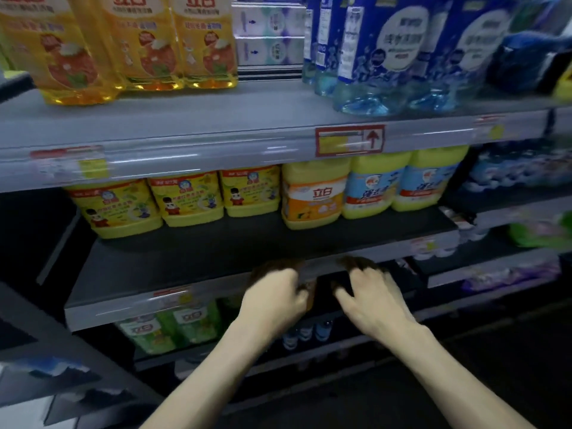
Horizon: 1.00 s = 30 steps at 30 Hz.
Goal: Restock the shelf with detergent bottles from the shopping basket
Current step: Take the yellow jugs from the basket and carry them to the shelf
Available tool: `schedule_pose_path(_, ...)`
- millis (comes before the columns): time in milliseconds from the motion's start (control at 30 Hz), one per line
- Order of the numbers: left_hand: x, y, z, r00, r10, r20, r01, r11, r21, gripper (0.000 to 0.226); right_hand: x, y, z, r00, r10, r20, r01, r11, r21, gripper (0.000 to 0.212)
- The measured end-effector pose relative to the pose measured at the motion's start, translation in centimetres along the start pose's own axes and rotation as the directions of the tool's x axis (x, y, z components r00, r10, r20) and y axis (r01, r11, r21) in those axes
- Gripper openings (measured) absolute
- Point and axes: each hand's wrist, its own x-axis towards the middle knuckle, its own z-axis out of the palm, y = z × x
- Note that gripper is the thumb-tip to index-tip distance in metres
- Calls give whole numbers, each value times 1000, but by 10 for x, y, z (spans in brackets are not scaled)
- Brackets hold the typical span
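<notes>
The middle shelf [185, 267] is dark, with a wide bare strip along its front. At its back stand three yellow bottles with cartoon labels [188, 201], a yellow bottle with an orange label [314, 196] and two yellow bottles with blue labels [402, 184]. My left hand [275, 295] and my right hand [370, 294] hover side by side just in front of this shelf's front edge, both motion-blurred with fingers curled. A small orange-brown patch [310, 294] shows by my left fingers; whether they hold it is unclear. My right hand holds nothing. The shopping basket is out of view.
The top shelf [216, 125] carries tall yellow bottles [145, 41] on the left and blue bottles [387, 57] on the right. Below the middle shelf stand green bottles [173, 326] and small blue-capped bottles [306, 332]. Neighbouring shelving on the right holds blue and green packs.
</notes>
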Motion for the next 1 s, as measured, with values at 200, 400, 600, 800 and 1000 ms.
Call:
schedule_pose_path(200,29,109,71,982,178,69,-184,979,89,34,-26,134,23,989,66,-131,-58,996,65,59)
schedule_pose_path(400,59,226,164,933,286,220,-334,915,228,42,-59,276,34,972,230,-41,-228,973,44,55)
schedule_pose_path(600,79,336,235,868,395,301,-468,854,228,39,-93,384,51,904,427,8,-425,899,105,51)
schedule_pose_path(800,94,405,293,767,477,429,-601,768,222,37,-117,444,70,811,580,74,-584,797,155,50)
schedule_pose_path(1000,126,469,353,624,536,568,-736,648,197,41,-129,507,81,678,725,120,-733,658,173,52)
